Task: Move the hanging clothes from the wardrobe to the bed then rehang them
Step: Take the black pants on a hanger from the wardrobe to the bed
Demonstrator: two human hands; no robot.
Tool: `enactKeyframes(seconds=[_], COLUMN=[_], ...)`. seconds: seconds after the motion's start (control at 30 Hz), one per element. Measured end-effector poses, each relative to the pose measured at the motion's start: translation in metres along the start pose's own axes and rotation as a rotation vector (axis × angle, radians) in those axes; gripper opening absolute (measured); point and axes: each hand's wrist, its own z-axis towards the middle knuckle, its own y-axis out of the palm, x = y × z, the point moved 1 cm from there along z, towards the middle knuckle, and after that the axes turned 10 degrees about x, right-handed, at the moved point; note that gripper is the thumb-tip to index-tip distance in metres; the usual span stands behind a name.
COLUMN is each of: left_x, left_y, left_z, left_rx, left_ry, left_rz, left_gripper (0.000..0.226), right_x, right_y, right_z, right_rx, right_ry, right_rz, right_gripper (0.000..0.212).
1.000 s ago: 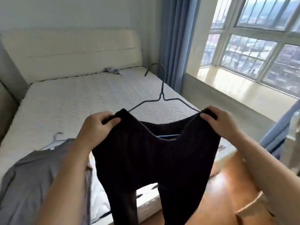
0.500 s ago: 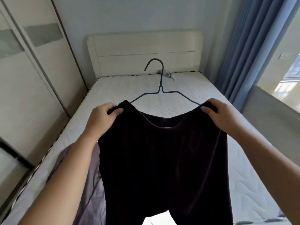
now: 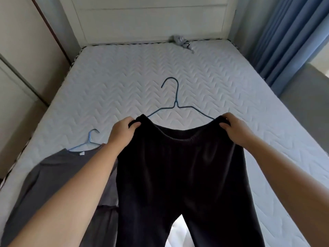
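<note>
Left hand (image 3: pixel 122 130) and right hand (image 3: pixel 233 128) each grip a waistband corner of the black trousers (image 3: pixel 181 184), fingers clamped on the cloth. The trousers hang on a wire hanger (image 3: pixel 175 102) above the bed (image 3: pixel 231 82). A grey shirt (image 3: pixel 58 179) on its blue hanger (image 3: pixel 89 142) lies on the mattress, left.

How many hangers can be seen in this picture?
2. The dark hanger is in the trousers, held up over the bed; the light blue hanger is in the grey shirt lying on the bed, left. Others may be hidden.
</note>
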Motion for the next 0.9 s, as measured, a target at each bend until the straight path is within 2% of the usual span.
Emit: enactKeyframes(seconds=[0.13, 0.33, 0.5, 0.7, 0.77, 0.83, 0.9], left_x=[-0.051, -0.131, -0.166, -0.226, -0.247, -0.262, -0.271], left_y=[0.058, 0.136, 0.193, 0.278, 0.302, 0.316, 0.322], left_z=[0.031, 0.053, 0.110, 0.149, 0.148, 0.143, 0.138], left_rx=[-0.031, -0.153, -0.107, -0.248, -0.132, -0.003, 0.106], left_ry=[-0.055, -0.117, -0.086, -0.215, -0.092, 0.067, 0.151], left_rz=[0.101, 0.213, 0.203, 0.296, 0.451, 0.518, 0.489], left_gripper=[0.024, 0.023, 0.024, 0.026, 0.026, 0.030, 0.035], right_x=[0.037, 0.099, 0.124, 0.172, 0.186, 0.198, 0.208], right_y=[0.074, 0.185, 0.231, 0.299, 0.322, 0.339, 0.350], right_z=[0.051, 0.084, 0.144, 0.204, 0.212, 0.212, 0.207], right_rx=[-0.073, -0.069, -0.017, -0.110, -0.109, 0.009, 0.121], right_ry=[0.044, 0.136, 0.079, 0.094, 0.101, 0.051, 0.005], right_rz=[-0.021, -0.039, -0.070, -0.160, -0.199, -0.256, -0.266], right_gripper=[0.033, 0.033, 0.032, 0.028, 0.029, 0.030, 0.034])
